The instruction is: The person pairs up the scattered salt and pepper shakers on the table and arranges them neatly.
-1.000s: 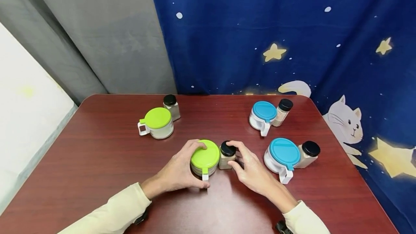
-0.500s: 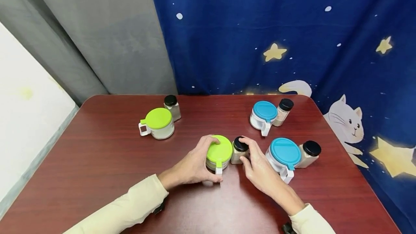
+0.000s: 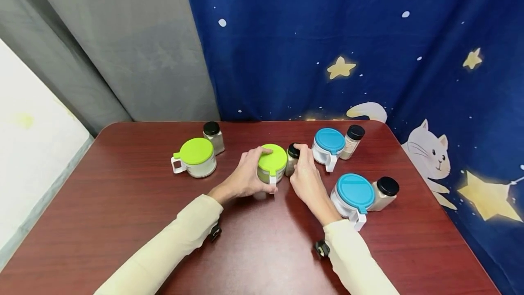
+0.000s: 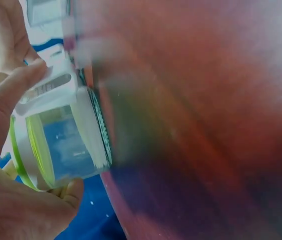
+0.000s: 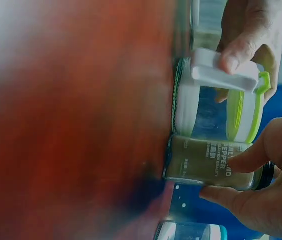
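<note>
My left hand (image 3: pixel 245 177) grips a seasoning jar (image 3: pixel 273 159) with a green lid and white handle. In the left wrist view, the thumb lies by the handle of this clear jar (image 4: pixel 63 142) and the fingers reach round its far side. My right hand (image 3: pixel 306 179) holds a square pepper bottle (image 3: pixel 291 166) with a black cap, right beside the jar. In the right wrist view, thumb and fingers pinch the bottle (image 5: pixel 198 160), whose label reads PEPPER. Both containers stand upright, close together, on or just over the table.
At the left, another green-lidded jar (image 3: pixel 197 156) stands beside a black-capped bottle (image 3: pixel 215 140). Right of my hands are two blue-lidded jars, one behind (image 3: pixel 329 142) and one in front (image 3: pixel 354 195), each beside a black-capped bottle. A curtain hangs behind the table (image 3: pixel 123 185).
Both hands have carried the green-lidded jar and the pepper bottle together, first rightward, then away toward the table's far edge. The other jars and bottles have kept their places.
</note>
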The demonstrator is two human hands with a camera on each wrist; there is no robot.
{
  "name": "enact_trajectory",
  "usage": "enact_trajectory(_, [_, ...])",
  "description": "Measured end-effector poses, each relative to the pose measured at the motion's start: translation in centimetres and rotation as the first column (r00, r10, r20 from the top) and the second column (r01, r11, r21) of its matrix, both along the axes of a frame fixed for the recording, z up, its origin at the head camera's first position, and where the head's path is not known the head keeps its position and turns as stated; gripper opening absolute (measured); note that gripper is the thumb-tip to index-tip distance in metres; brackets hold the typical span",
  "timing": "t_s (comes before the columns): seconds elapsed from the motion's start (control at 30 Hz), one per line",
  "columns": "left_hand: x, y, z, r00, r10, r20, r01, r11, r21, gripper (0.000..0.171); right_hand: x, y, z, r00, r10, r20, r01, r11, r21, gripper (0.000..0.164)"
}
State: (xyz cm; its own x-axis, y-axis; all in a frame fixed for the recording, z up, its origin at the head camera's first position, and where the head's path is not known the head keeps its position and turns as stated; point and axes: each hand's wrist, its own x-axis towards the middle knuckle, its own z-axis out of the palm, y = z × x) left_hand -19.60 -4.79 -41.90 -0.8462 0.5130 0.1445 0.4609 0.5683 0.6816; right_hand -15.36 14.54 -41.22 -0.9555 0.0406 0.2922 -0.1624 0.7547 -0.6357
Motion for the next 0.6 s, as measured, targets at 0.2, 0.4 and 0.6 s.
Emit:
enact_trajectory(0.2, [-2.6,1.0,0.2,0.996,0.083,0.022,-0.083,0.997,0.003,0.098,-3.9,0.0,0.1,1.0,-0.005,0.03,0.006,0.999,-0.038,0.064])
enact_trajectory(0.4, [-4.2,1.8,0.4,0.995,0.087,0.037,-0.088,0.996,0.014,0.099,-5.6,0.3,0.1,0.998,-0.026,0.048,0.03,0.997,-0.075,0.065])
enact_trajectory(0.6, [-4.8,1.4,0.6,0.994,0.096,0.046,-0.096,0.995,0.002,0.104,-6.3,0.1,-0.1,0.999,-0.004,0.054,0.01,0.993,-0.12,0.061])
